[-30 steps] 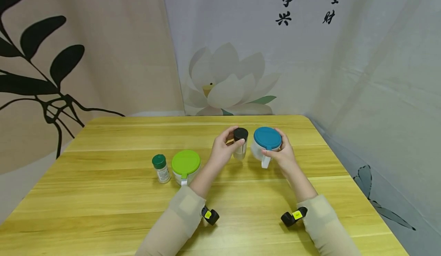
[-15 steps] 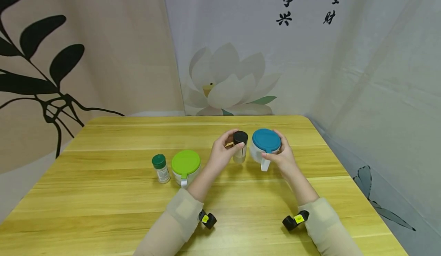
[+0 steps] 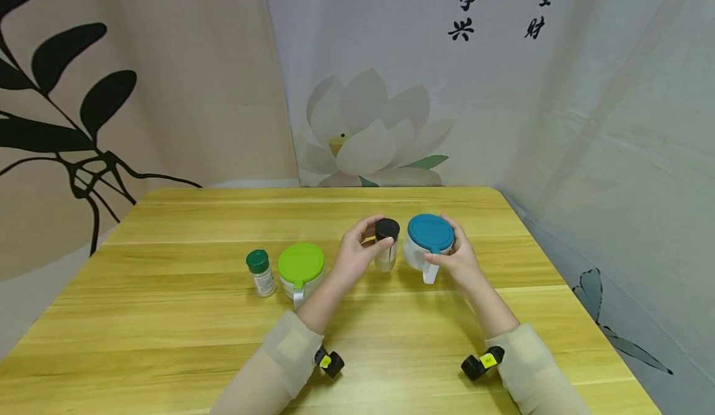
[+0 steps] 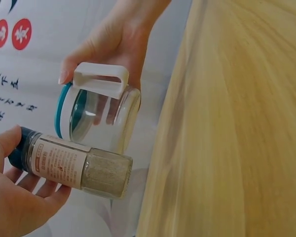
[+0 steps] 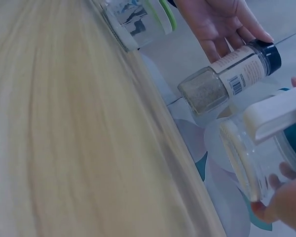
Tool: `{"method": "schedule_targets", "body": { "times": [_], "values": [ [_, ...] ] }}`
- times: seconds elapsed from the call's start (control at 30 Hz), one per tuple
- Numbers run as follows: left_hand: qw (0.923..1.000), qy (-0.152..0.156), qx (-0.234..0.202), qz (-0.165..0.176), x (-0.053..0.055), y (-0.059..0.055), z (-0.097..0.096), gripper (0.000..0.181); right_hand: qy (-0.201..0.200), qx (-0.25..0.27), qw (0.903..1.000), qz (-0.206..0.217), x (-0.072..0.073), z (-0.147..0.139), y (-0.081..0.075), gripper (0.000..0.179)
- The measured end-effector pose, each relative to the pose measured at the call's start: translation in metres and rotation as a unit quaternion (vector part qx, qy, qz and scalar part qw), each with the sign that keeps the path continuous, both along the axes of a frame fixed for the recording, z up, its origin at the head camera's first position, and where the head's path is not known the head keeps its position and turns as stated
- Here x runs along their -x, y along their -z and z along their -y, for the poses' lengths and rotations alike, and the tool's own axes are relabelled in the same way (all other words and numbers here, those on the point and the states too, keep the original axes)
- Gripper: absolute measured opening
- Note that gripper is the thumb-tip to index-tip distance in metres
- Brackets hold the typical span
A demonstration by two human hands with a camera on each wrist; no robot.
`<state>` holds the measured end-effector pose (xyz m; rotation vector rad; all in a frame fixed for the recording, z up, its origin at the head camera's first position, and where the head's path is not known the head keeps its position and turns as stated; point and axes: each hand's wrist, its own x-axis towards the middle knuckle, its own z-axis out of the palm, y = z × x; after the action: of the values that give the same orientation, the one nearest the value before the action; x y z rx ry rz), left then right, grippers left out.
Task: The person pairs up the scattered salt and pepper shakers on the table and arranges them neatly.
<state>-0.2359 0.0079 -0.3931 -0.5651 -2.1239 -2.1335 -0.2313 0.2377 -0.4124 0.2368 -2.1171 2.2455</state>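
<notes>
My left hand (image 3: 353,254) grips a clear spice bottle (image 3: 385,257) by its black cap end, fingers behind and thumb in front. In the left wrist view the spice bottle (image 4: 64,159) shows a printed label and grey-beige powder. With my right hand (image 3: 462,256) I hold a clear glass seasoning jar (image 3: 414,255) that has a blue lid and a white handle; fingers wrap its far side. The handle of the jar (image 4: 101,79) faces me. Both containers are upright, side by side with a small gap, and appear held above the tabletop.
On the wooden table (image 3: 184,340), a green-capped spice bottle (image 3: 261,273) stands at the left. Beside it is a lidded jar with a light green lid (image 3: 301,262), partly behind my left forearm. A printed curtain (image 3: 223,92) hangs behind the table's far edge.
Both hands have come slightly toward me, bringing the black-capped spice bottle and the blue-lidded jar along. The grips look the same, and the two green-topped containers have not moved.
</notes>
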Motion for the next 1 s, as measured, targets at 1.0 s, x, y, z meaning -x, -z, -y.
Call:
{"method": "schedule_targets", "body": {
  "times": [1.0],
  "values": [
    [0.9989,0.018,0.021,0.037,-0.020,-0.011,0.012,0.047,-0.049,-0.008,0.9987,-0.006,-0.006,-0.005,0.008,0.094]
  ]
}}
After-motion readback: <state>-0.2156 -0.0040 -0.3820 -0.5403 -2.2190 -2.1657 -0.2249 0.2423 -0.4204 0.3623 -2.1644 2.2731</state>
